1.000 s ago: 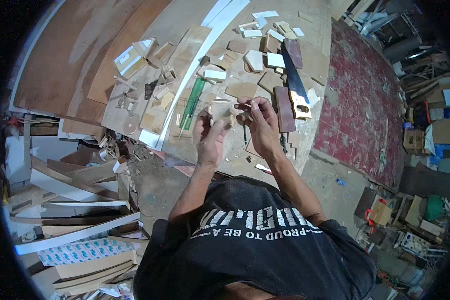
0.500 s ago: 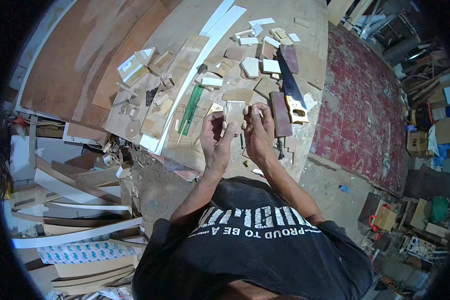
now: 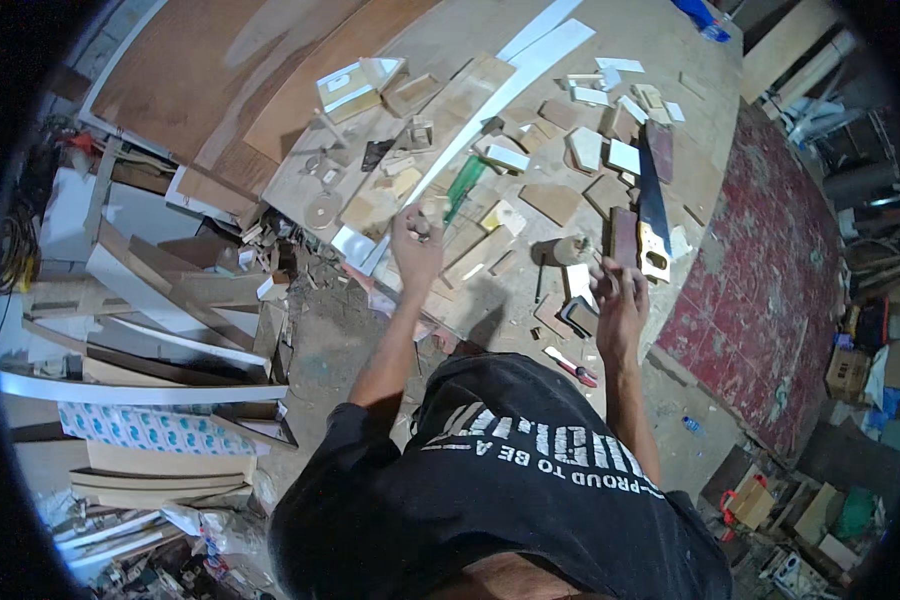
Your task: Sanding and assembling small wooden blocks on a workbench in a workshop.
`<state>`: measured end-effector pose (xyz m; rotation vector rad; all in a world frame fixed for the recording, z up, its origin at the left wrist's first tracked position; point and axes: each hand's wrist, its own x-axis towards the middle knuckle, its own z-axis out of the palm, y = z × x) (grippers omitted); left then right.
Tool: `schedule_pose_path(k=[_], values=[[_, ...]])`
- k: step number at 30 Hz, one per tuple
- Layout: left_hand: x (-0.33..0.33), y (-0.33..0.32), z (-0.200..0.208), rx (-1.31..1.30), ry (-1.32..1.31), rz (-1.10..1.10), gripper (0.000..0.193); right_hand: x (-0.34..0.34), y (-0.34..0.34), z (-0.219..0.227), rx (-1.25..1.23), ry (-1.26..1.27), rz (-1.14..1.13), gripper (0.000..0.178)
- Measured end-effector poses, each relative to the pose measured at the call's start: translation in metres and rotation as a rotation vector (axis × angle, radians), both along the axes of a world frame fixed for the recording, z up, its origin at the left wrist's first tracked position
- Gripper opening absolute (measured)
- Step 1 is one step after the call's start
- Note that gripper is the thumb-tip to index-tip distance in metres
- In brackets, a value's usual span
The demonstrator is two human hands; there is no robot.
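My left hand (image 3: 417, 250) is closed around a small pale wooden piece (image 3: 433, 208), which sticks up past the fingers; the hand covers its lower part. On the right, my right hand (image 3: 622, 300) has its fingers bent together beside a small beige pot or bottle (image 3: 570, 250) standing on the table. Anything between those fingertips is too small to make out. Under that hand lies a dark-edged, curved object (image 3: 578, 316). Closer to me is a red and white hand tool (image 3: 570, 367).
A handsaw (image 3: 654, 205) lies beside reddish-brown blocks (image 3: 623, 235) at the right. Wood offcuts (image 3: 550, 203), a green ruler (image 3: 463, 188) and long white strips (image 3: 510, 85) cover the wooden table (image 3: 700, 100). Stacked boards (image 3: 170, 385) stand at the lower left.
My hands have moved apart from the wooden piece they both held. The left keeps a piece, farther left; the right has gone to the pot. The whole view has shifted.
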<state>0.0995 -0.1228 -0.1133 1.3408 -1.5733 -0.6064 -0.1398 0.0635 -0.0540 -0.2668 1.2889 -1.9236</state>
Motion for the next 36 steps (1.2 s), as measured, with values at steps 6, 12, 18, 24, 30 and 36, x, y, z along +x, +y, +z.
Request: schedule_pose_path(k=[6,12,18,24,30,36], values=[[0.092,-0.087,-0.061,0.008,-0.394,0.136,0.044,0.014,0.008,-0.010,0.120,0.066,0.077,0.014],[0.120,-0.116,-0.087,-0.056,-0.719,0.035,0.046,0.025,-0.007,-0.001,0.173,0.132,0.086,0.012],[0.110,-0.098,-0.077,-0.096,-0.799,-0.052,0.048,0.027,-0.007,-0.009,0.191,0.125,0.090,0.011],[0.118,-0.080,-0.088,-0.185,-0.712,-0.211,0.054,0.035,-0.013,0.003,0.203,0.114,0.121,0.009],[0.114,-0.082,-0.073,-0.023,-0.572,-0.038,0.062,0.027,-0.004,0.000,0.167,0.089,0.119,0.008],[0.126,-0.101,-0.090,0.074,-0.446,-0.088,0.069,0.020,0.012,-0.005,0.186,0.113,0.118,0.014]])
